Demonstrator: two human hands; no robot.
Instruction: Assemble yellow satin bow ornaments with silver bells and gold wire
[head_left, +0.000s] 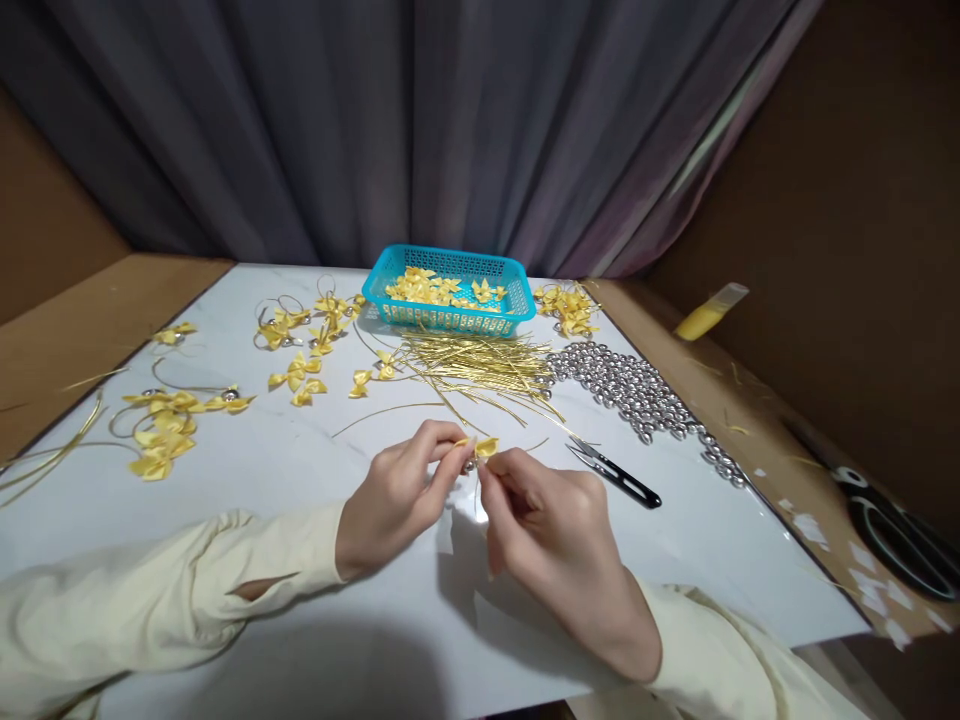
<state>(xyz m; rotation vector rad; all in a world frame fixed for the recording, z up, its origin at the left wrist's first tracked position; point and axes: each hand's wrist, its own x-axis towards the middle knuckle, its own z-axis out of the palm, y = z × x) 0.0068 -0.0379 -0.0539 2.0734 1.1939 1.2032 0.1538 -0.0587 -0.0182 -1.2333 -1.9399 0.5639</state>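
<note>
Between my two hands is a yellow ribbon bow (487, 447) with a small silver bell (469, 465) under it. My left hand (405, 490) pinches the bow's left side between thumb and fingertips. At the bow's right side my right hand (551, 545) is closed in a pinch, with a thin cord end hanging by its thumb; what exactly those fingertips grip is partly hidden. Just beyond the hands lies a bundle of gold cords (480, 362). Black-handled thread snips (619, 477) rest to the right of my right hand.
A blue basket (450, 325) of yellow bows stands at the back. Many silver bells (630, 385) spread over the right side. Bows with cords (169, 420) lie on the left, more bows (566, 308) at back right. Scissors (892, 535) and a yellow tube (709, 312) lie beyond the white board.
</note>
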